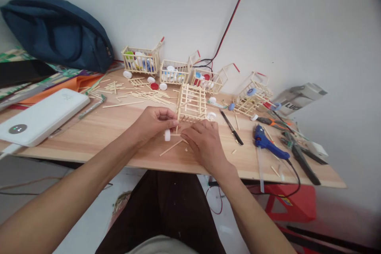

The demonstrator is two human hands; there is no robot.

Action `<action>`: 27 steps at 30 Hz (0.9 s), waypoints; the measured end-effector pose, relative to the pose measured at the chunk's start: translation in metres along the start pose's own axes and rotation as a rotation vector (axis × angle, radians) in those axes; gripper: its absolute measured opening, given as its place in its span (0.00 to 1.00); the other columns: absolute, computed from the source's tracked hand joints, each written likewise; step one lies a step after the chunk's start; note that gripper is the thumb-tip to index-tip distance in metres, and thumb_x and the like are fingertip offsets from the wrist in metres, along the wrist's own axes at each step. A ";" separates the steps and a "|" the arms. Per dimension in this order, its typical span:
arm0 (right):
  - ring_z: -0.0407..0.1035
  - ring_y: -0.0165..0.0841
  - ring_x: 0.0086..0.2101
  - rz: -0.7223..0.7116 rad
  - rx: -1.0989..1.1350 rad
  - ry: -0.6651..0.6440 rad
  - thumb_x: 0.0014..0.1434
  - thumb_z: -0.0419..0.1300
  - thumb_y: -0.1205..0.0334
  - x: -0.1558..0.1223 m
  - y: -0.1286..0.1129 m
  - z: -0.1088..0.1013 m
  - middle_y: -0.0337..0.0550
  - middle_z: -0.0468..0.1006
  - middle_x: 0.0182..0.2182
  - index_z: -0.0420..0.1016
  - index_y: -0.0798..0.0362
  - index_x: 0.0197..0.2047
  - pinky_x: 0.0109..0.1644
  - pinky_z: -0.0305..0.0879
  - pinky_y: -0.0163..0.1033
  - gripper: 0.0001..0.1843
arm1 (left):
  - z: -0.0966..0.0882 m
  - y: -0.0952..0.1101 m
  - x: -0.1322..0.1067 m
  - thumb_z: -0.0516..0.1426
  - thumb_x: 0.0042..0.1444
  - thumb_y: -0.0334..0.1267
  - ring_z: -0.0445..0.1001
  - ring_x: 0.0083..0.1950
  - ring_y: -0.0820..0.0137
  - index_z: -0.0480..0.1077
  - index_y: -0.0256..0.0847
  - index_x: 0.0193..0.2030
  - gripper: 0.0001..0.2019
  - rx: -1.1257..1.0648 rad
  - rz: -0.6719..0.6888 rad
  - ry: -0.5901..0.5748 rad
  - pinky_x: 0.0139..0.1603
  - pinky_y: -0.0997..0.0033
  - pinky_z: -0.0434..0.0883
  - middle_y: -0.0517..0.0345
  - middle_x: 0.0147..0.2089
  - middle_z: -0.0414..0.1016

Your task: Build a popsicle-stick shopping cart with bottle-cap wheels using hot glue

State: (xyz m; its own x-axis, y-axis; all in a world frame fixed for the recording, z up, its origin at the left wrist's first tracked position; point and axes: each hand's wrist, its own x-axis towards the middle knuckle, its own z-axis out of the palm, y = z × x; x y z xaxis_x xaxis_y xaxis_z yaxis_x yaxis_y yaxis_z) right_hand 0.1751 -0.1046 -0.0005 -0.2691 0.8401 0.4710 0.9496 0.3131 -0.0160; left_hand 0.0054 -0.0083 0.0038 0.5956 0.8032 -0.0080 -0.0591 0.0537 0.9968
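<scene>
A small cart frame of thin wooden sticks stands in front of me near the table's front edge. My left hand pinches an upright stick at the frame's near left corner. Just below its fingers is a white bottle-cap wheel, joined to a stick axle running to the right. My right hand is closed at the near side of the frame, fingertips bent down by the axle; whether it grips anything there is hidden. A loose stick lies below the axle.
Several finished stick carts filled with bottle caps line the wall. Loose sticks are scattered at left. A black pen, blue glue gun and pliers lie right. A white power bank and blue bag occupy the left.
</scene>
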 end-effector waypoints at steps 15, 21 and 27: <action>0.59 0.35 0.35 0.019 0.053 0.031 0.66 0.55 0.62 -0.004 0.006 0.015 0.40 0.75 0.29 0.77 0.49 0.34 0.40 0.46 0.42 0.11 | 0.001 -0.005 0.002 0.69 0.40 0.43 0.71 0.28 0.75 0.73 0.33 0.29 0.16 -0.016 -0.012 0.001 0.31 0.76 0.68 0.57 0.26 0.75; 0.60 0.35 0.35 0.038 0.066 0.028 0.64 0.57 0.62 -0.004 0.007 0.018 0.39 0.76 0.30 0.77 0.50 0.33 0.40 0.46 0.42 0.10 | 0.002 -0.005 0.004 0.68 0.40 0.43 0.71 0.27 0.75 0.73 0.33 0.29 0.16 0.004 -0.008 0.004 0.31 0.76 0.67 0.58 0.25 0.74; 0.61 0.35 0.37 0.038 0.067 0.001 0.65 0.56 0.61 -0.004 0.007 0.020 0.40 0.77 0.31 0.78 0.49 0.33 0.41 0.46 0.42 0.10 | 0.001 -0.010 0.006 0.68 0.40 0.41 0.72 0.28 0.74 0.74 0.33 0.30 0.15 0.072 -0.011 0.020 0.30 0.76 0.67 0.56 0.28 0.76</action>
State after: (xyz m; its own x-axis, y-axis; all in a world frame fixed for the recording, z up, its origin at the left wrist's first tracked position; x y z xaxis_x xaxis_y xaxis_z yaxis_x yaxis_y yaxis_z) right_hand 0.1794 -0.0972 -0.0199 -0.2332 0.8512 0.4703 0.9460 0.3105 -0.0928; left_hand 0.0105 -0.0042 -0.0056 0.5796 0.8146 -0.0199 0.0052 0.0207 0.9998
